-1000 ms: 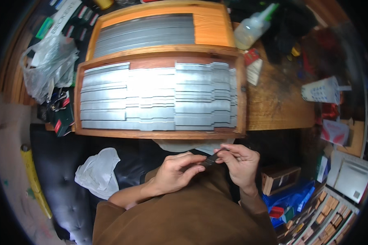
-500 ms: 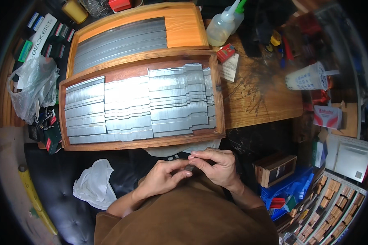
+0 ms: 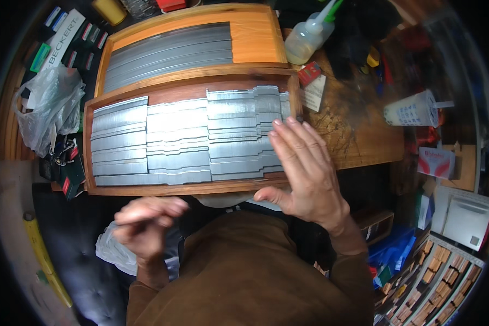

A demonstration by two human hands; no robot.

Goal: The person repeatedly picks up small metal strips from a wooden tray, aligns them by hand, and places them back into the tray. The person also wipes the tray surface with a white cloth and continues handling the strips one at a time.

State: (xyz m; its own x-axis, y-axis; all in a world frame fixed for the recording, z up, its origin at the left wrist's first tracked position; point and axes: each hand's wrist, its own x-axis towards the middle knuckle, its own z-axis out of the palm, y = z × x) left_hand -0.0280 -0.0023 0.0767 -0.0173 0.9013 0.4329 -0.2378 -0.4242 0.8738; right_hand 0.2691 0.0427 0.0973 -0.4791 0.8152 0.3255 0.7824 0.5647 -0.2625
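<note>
My right hand [image 3: 308,174] is open, its fingers stretched out over the right end of a wooden tray [image 3: 195,190]. Several stacks of thin, silvery stepped metal strips [image 3: 177,163] fill that tray, and the fingertips lie over the rightmost ones; whether they touch is unclear. Off the tray's near edge, above my lap, hovers my left hand [image 3: 146,220], smeared by motion. Its fingers are partly bent, and I cannot make out anything in them.
Behind stands a second tray [image 3: 258,41] with long grey strips on orange lining. To the right are squeeze bottles [image 3: 301,43], a small red packet [image 3: 309,73] and a lidded drink cup [image 3: 413,110]. Plastic bags [image 3: 51,106] and small boxes crowd the left side.
My hands have parted from a small dark piece they held together over my lap. The right moved up and forward to the tray; the left moved leftward. The piece no longer shows.
</note>
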